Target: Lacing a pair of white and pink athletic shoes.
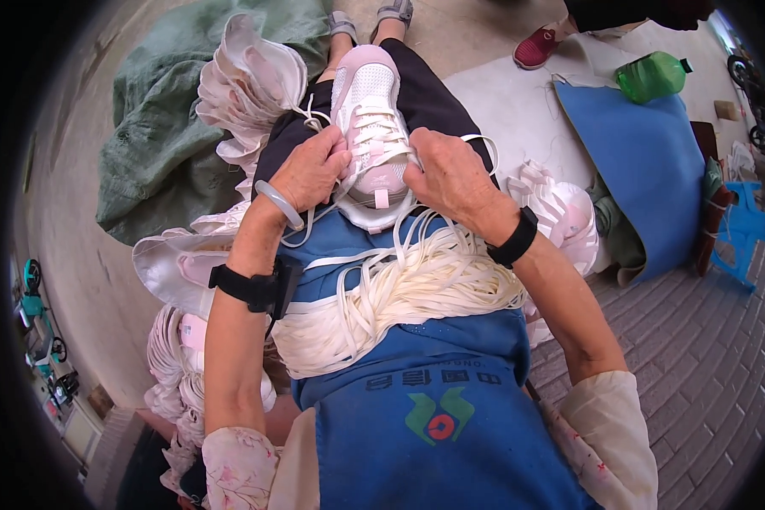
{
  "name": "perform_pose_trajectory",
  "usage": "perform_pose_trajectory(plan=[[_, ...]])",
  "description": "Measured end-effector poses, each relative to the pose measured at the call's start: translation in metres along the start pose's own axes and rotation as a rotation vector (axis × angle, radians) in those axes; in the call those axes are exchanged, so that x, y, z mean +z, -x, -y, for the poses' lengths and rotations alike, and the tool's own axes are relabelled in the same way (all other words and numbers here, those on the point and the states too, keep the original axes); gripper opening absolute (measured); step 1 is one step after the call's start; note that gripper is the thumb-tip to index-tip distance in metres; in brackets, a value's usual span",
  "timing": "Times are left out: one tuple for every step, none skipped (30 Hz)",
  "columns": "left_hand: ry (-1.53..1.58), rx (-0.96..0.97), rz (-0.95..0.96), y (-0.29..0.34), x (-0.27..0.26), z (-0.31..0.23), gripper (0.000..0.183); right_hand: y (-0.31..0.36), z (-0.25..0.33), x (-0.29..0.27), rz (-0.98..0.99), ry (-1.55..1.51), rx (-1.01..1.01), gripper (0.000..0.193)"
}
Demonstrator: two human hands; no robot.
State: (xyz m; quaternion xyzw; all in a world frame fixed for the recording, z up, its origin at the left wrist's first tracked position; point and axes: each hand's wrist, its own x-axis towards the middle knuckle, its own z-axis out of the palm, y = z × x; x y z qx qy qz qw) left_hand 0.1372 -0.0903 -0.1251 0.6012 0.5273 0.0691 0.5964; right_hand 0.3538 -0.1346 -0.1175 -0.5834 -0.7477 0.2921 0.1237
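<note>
A pink and white sneaker [371, 119] lies on my lap, its toe pointing away from me and its tongue toward me. A cream shoelace [379, 136] crosses back and forth through its eyelets. My left hand [313, 167] is closed at the left edge of the lacing, fingertips pinching the lace. On the other side my right hand [453, 176] pinches the lace by the upper eyelets, and a loop of it sticks out past the knuckles. A thick bundle of loose cream laces [399, 293] is spread over my blue apron [374, 442], just below the shoe.
Stacked pink and white shoe uppers [251, 81] lie at my left, and more uppers [557, 208] at my right. A green cloth sack [166, 127] is at the far left. To the right are a blue sheet [629, 161], a green bottle [653, 78] and a blue stool [744, 229]. Another person's red shoe [535, 48] shows beyond.
</note>
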Motion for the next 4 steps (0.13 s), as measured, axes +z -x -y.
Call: perform_pose_trajectory(plan=[[0.007, -0.017, 0.013, 0.000, -0.001, -0.002, 0.014, 0.002, 0.002, 0.001, 0.001, 0.002, 0.004, 0.019], [0.009, -0.015, 0.016, 0.000, -0.003, -0.003, 0.014, 0.006, 0.005, 0.001, -0.024, -0.011, 0.012, 0.022], [0.049, -0.073, 0.021, 0.001, -0.006, -0.005, 0.013, 0.009, 0.009, 0.002, -0.050, -0.022, 0.020, 0.026], [0.088, -0.132, 0.026, 0.003, -0.009, -0.007, 0.012, 0.011, 0.014, 0.000, -0.024, 0.021, 0.038, 0.035]])
